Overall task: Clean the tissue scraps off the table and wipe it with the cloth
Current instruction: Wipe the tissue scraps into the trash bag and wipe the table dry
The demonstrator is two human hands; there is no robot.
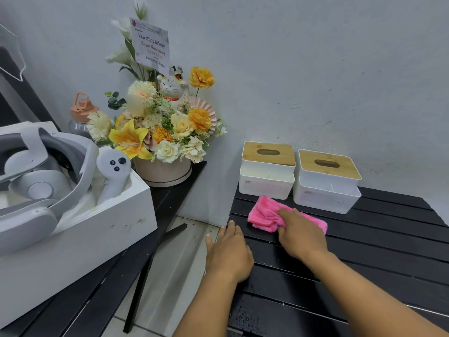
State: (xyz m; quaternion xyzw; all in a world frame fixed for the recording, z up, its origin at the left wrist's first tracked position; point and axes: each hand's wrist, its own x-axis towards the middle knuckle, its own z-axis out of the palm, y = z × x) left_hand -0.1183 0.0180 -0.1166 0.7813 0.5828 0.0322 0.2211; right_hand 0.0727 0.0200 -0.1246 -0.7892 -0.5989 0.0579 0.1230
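Right hand [302, 235]: fingers curled, gripping the bunched middle of the pink cloth [263, 214] and pressing it onto the black slatted worktop [388, 251]. The cloth lies at the far left, just in front of two white tissue boxes [267, 170].

Left hand [228, 254]: palm down on the worktop's left edge, fingers straight and close together, holding nothing.

Water droplets [245, 319] on the near slats.
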